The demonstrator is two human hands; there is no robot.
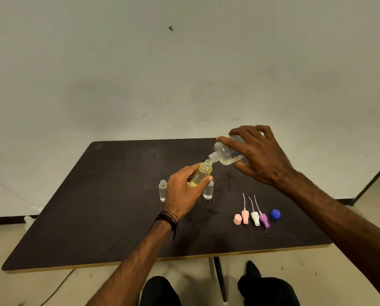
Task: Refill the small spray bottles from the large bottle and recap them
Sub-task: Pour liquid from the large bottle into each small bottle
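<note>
My right hand (259, 155) grips the large clear bottle (225, 153), tipped on its side with its open neck pointing down-left. My left hand (182, 191) holds a small yellowish spray bottle (201, 174) tilted up, its open mouth right under the large bottle's neck. Two more small clear bottles stand uncapped on the dark table (96, 206): one (162, 191) left of my left hand, another (208, 191) partly hidden behind my thumb. Pink (245, 214), white (254, 217) and purple (263, 220) spray heads with dip tubes lie at the right.
A pink cap (237, 219) lies left of the spray heads and a blue cap (275, 214) right of them. The table's front edge (162, 259) runs near my knees. A pale wall stands behind the table. A cable trails on the floor at lower left.
</note>
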